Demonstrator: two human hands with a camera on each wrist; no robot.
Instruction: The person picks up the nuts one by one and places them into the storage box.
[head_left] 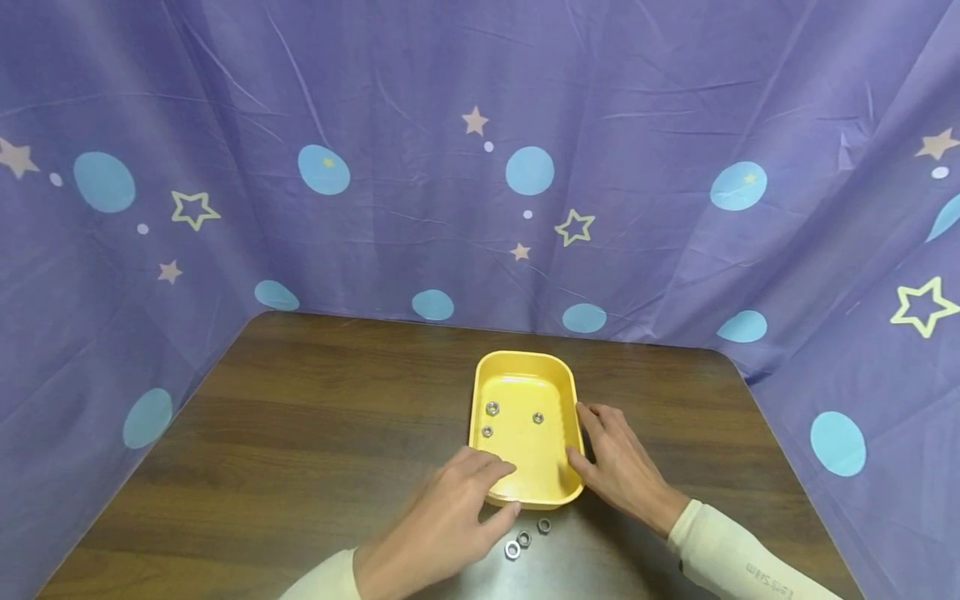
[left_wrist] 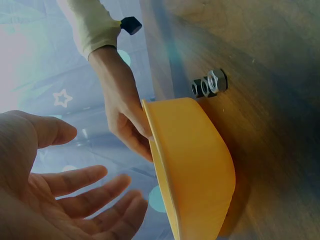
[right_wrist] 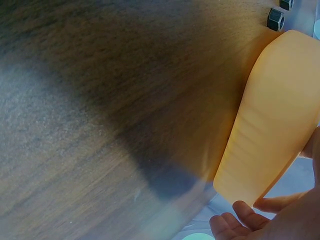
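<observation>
A yellow tray (head_left: pixel 536 454) sits on a table (head_left: pixel 337 417), its long sides running away from the person. Three metal nuts (head_left: pixel 492 408) lie inside it, two toward its left wall and one toward its right. Three loose nuts (head_left: pixel 524 539) lie just beyond its near end.

The left hand (head_left: pixel 457 500) hovers at the tray's near left corner, fingers spread and slightly bent, holding nothing. The right hand (head_left: pixel 622 462) touches the tray's right wall, thumb and fingers apart, loosely bent; whether it grips cannot be told.

Only the head view shows the nuts inside; the wrist views show the tray's smooth outer walls. The left wrist view adds a small dark block (left_wrist: pixel 131 25) at the right sleeve (head_left: pixel 738 550).

The tabletop is brown wood grain. Beyond the tray hangs purple fabric (head_left: pixel 450 208) with blue ovals and stars. Upside-down lettering on the right sleeve seems to read "Let's Slim".
</observation>
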